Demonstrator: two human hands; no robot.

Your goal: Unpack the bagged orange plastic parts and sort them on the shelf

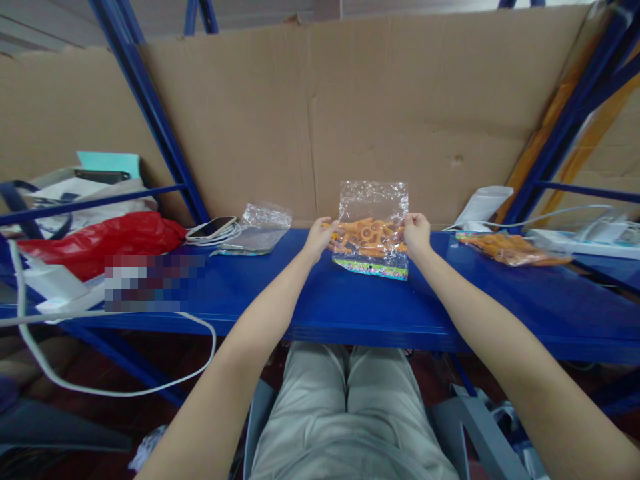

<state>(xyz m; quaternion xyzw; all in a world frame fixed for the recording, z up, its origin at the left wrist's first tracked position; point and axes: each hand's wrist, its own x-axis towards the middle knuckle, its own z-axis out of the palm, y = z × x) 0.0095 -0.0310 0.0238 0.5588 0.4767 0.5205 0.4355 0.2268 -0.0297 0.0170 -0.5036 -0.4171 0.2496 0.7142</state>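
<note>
Progress: pinches filled bag (370, 237), left hand (318, 239) and right hand (418, 233). Apparently packed: bagful (510, 249) at three o'clock; unfilled: bags (259, 232) at nine.

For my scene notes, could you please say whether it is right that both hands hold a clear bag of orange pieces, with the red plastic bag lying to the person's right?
Not quite: the red plastic bag lies to the person's left, as the head view shows. The left hand and right hand do hold a clear bag of orange pieces.
</note>
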